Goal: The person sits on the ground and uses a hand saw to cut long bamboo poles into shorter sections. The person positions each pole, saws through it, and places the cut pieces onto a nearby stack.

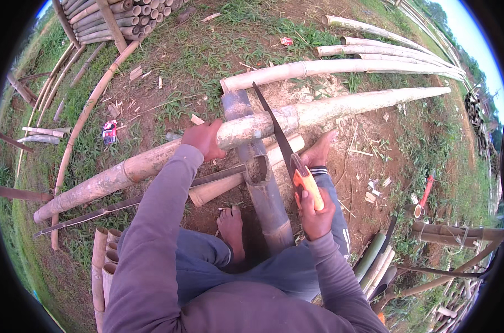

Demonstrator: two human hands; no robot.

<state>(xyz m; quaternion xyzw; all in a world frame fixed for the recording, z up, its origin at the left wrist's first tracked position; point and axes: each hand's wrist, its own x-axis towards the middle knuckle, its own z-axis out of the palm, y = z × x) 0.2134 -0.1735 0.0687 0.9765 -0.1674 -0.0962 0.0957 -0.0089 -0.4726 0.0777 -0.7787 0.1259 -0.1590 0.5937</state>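
Observation:
A long pale bamboo pole [340,110] runs from the lower left up to the right, resting across a thick grey bamboo support [264,202]. My left hand [203,140] is closed around the pole, just left of the support. In my right hand [318,213] is the orange handle of a handsaw [280,133]. Its dark blade slants up and away over the pole, to the right of the support; I cannot tell whether the teeth are in the bamboo. A notch-like opening shows in the support, nearer to me than the pole.
A shorter bamboo piece [213,191] lies beside the support, near my bare feet. Several cut poles [374,65] lie at the far right. Stacked bamboo [113,22] sits in a rack at the far left. A red-handled tool [426,188] lies on the ground at right.

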